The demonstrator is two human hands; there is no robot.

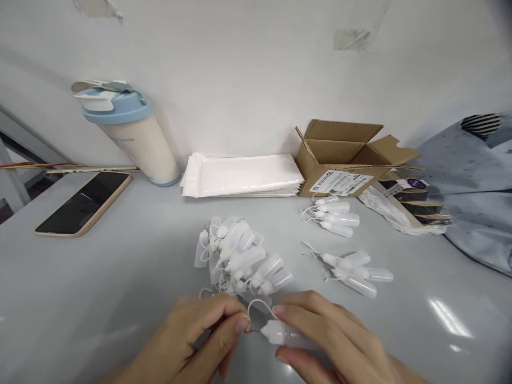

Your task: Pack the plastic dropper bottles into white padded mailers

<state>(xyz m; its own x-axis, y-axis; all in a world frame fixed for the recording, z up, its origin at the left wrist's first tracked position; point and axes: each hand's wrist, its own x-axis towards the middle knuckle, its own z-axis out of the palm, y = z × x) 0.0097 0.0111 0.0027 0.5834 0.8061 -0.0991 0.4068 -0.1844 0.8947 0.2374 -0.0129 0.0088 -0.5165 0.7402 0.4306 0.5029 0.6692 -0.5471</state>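
Observation:
My right hand [326, 333] is closed around a small translucent needle-tip squeeze bottle [276, 333], which lies sideways with its nozzle toward the left. A thin metal needle sticks out of the nozzle. From the neck a white strap [258, 302] arches over to my left hand [208, 333]. There, thumb and index finger pinch the strap's end at the needle tip; the small cap is mostly hidden by the fingertips. Just beyond my hands lies a heap of similar bottles [244, 256]. Two smaller groups of bottles [356, 272] and bottles [336, 215] are at the right.
Along the wall stand a cream tumbler [140, 144] with a blue lid, a stack of white padded envelopes [248, 173] and an open cardboard box [340, 170]. A phone [86, 202] lies at the left. Another person's light blue clothing [476, 176] shows at the right, beside a partitioned tray [416, 205].

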